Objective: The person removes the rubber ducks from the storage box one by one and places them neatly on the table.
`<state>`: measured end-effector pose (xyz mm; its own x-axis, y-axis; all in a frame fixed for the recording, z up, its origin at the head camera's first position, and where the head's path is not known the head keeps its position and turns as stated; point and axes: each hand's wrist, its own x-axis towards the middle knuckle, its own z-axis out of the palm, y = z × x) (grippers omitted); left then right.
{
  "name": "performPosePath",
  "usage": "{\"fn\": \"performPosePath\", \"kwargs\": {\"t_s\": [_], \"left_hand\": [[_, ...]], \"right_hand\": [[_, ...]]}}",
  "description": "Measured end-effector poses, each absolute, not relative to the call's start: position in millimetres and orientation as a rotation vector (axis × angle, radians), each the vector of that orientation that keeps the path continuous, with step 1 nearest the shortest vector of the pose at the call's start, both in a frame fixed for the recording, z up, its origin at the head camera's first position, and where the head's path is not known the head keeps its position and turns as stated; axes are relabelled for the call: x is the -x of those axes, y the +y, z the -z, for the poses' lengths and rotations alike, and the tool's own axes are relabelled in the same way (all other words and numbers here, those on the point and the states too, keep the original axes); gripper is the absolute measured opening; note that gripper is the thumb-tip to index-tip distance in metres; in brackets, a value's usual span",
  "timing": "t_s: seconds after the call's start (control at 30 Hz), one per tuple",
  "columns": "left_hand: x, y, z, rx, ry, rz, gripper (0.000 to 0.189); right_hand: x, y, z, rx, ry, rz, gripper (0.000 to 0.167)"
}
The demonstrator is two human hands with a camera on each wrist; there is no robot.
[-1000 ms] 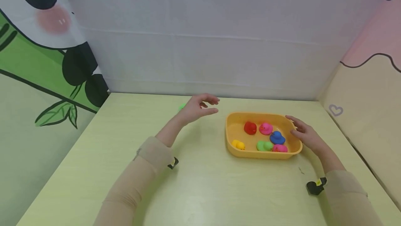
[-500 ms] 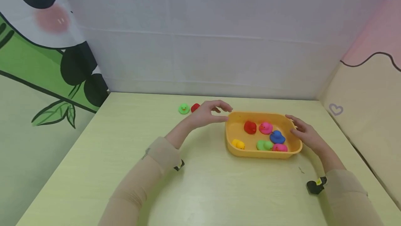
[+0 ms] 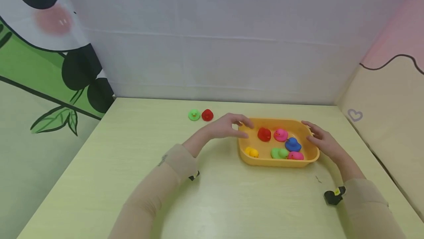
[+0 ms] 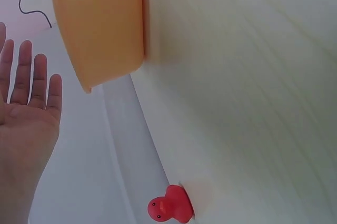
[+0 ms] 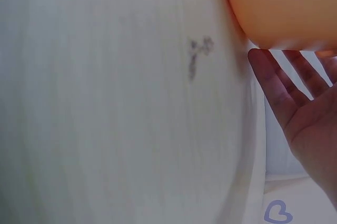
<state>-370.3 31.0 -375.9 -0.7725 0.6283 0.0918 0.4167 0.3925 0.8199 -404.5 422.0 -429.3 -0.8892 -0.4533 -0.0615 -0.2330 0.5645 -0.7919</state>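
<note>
A yellow-orange plastic tray (image 3: pixel 276 162) stands on the table, holding several small rubber ducks. Among them are a red duck (image 3: pixel 264 134), a pink duck (image 3: pixel 281 135), a blue duck (image 3: pixel 293 144), a green duck (image 3: pixel 279 153) and a yellow duck (image 3: pixel 252 152). My left hand (image 3: pixel 228 125) reaches over the tray's left end, fingers and thumb apart, with nothing between them; its palm (image 4: pixel 26 134) shows bare in the left wrist view. At the opposite end, my right hand (image 3: pixel 324 143) rests against the tray, its straight fingers (image 5: pixel 279 87) touching the outer end wall.
Behind my left hand, another green duck (image 3: pixel 194 115) and a red duck (image 3: pixel 207 115) sit on the table near its back edge. A pale wall (image 3: pixel 212 62) rises behind the table (image 3: pixel 116 165), with decorated panels at both sides.
My left hand has moved right and slightly nearer, from beside the two back ducks to over the tray's left end, uncovering those ducks. My right hand and the tray stay in place.
</note>
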Motion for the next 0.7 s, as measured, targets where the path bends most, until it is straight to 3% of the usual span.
{"fn": "performPosePath", "kwargs": {"t_s": [0.7], "left_hand": [[371, 56, 393, -1.019, 2.386, -0.942, 0.038]], "right_hand": [[400, 420, 425, 0.598, 2.517, 1.236, 0.058]]}}
